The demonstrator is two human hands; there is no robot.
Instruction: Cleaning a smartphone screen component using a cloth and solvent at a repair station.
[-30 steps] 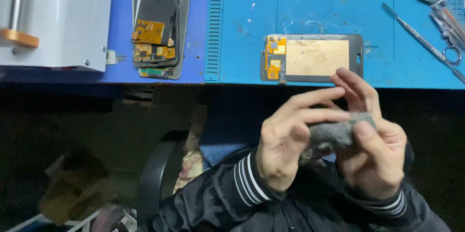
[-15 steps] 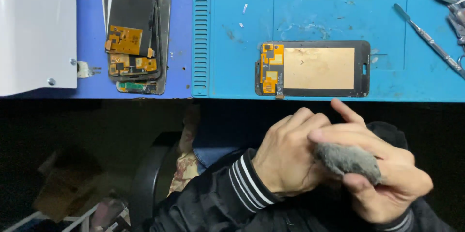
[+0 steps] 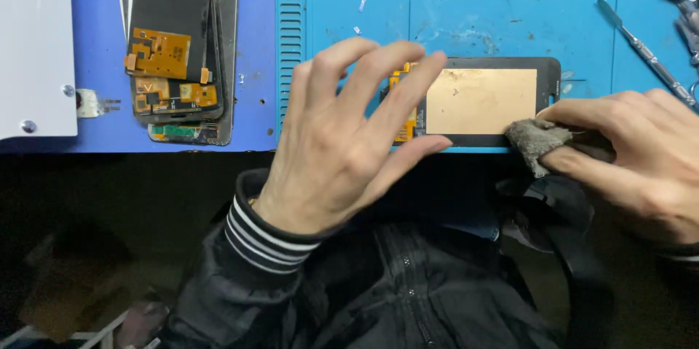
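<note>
The left hand [image 3: 342,138] is spread wide, fingers fanned, holding nothing — its fingertips [image 3: 429,65] lie over the left end of the screen [image 3: 480,101], covering most of the orange flex part there. Whether they press on it or hover just above, I cannot tell.

The screen lies flat on the blue mat [image 3: 466,6], near its front edge, copper-coloured back facing up inside a black frame.

The right hand [image 3: 633,152] pinches a grey cloth [image 3: 535,139] between thumb and fingers, the wad touching the screen's lower right corner.

To the left, on the darker blue surface, a stack [image 3: 178,50] of 2 or more other screens lies with orange flex parts showing. A white device [image 3: 36,43] sits at the far left, and a metal tool [image 3: 644,54] lies slanted on the mat at the upper right.
</note>
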